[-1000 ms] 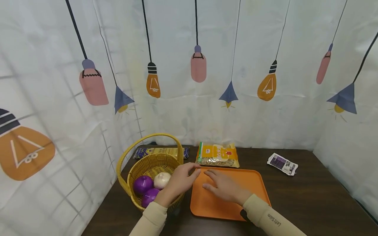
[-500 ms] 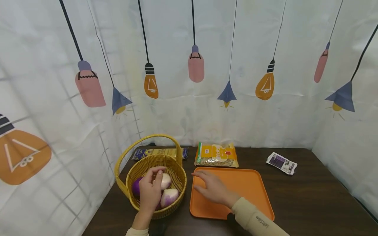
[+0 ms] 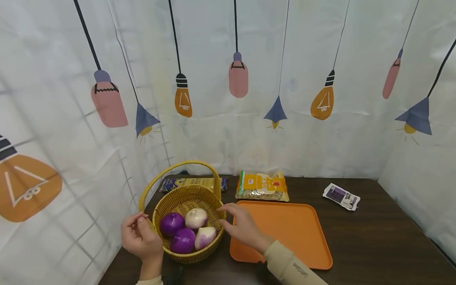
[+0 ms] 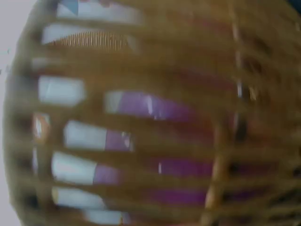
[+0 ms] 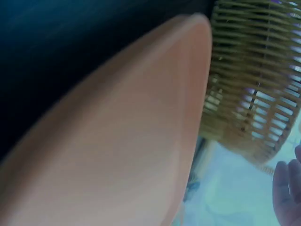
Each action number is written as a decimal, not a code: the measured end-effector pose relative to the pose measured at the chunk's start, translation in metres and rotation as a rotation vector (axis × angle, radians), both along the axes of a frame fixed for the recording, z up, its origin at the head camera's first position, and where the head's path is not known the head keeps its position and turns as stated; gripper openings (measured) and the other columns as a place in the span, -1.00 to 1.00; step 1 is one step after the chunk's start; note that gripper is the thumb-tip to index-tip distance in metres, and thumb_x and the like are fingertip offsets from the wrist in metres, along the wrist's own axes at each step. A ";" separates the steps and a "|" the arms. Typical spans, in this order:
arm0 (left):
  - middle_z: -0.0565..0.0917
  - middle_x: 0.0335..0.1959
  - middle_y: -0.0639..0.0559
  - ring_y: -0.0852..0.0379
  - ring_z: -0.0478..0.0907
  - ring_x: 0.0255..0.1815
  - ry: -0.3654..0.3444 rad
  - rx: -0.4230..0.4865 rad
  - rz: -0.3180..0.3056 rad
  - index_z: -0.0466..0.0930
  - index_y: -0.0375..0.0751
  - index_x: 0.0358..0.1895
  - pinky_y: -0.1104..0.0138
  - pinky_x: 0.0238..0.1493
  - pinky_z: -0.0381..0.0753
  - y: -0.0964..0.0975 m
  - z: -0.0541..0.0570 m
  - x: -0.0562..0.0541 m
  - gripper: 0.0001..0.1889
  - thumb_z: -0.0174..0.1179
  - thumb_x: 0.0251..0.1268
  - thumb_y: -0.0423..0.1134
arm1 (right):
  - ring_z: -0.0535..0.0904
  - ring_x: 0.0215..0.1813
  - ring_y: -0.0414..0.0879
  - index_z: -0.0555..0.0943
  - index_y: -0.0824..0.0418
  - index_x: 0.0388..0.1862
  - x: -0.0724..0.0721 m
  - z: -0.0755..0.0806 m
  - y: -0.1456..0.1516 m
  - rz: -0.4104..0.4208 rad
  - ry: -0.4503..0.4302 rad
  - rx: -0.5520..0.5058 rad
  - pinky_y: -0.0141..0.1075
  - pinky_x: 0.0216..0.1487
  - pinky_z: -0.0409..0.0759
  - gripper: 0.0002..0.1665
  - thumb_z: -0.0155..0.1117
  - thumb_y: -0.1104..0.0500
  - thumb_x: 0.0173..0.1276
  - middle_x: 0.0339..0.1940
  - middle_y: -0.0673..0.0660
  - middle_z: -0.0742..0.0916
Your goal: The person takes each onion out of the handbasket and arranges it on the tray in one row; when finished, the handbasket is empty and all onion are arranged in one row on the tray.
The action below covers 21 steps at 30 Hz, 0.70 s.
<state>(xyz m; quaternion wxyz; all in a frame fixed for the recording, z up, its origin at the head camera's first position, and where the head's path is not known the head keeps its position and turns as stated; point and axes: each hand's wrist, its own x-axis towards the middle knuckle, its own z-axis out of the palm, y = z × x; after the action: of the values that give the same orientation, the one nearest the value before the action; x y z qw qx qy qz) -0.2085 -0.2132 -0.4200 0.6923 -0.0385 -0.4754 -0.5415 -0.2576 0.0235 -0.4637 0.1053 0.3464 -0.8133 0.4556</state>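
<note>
A yellow wicker basket (image 3: 194, 259) with a tall arched handle stands on the table's left side. Inside lie two purple onions (image 3: 183, 240), a whitish onion (image 3: 196, 219) and a white-and-purple onion (image 3: 205, 238). My left hand (image 3: 142, 239) is at the basket's left side, fingers loosely bent, fingertips overlapping the foot of the handle. Close up, the left wrist view shows the blurred basket weave (image 4: 155, 70) with onions behind it. My right hand (image 3: 244, 227) reaches over the tray's left edge, its relaxed fingertips right at the basket's right rim.
An orange tray (image 3: 285, 229) lies right of the basket, under my right forearm. Behind it is a yellow-orange food bag (image 3: 262, 186). A blue-and-yellow packet (image 3: 203, 182) lies behind the basket, and a purple-and-white pouch (image 3: 341, 196) at the back right.
My left hand has moved left from near the tray, across the basket, to its left side. My right hand has shifted left from over the tray to the basket's right rim.
</note>
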 end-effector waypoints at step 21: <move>0.63 -0.16 -0.06 0.29 0.46 -0.17 -0.813 -0.105 -0.096 0.60 -0.35 -0.11 0.54 -0.13 0.30 -0.053 -0.077 -0.025 -0.85 0.19 0.30 -0.39 | 0.61 -0.01 -0.08 0.58 0.07 0.21 -0.010 0.014 -0.031 0.087 -0.197 0.103 -0.31 -0.04 0.57 -0.47 0.38 -0.03 0.29 0.10 -0.04 0.67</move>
<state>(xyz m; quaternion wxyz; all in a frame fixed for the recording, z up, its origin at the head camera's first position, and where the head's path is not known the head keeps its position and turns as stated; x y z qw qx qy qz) -0.2336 -0.2662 -0.4969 0.4191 0.1213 -0.7348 -0.5193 -0.2674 -0.0075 -0.4496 -0.0129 0.3400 -0.8262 0.4491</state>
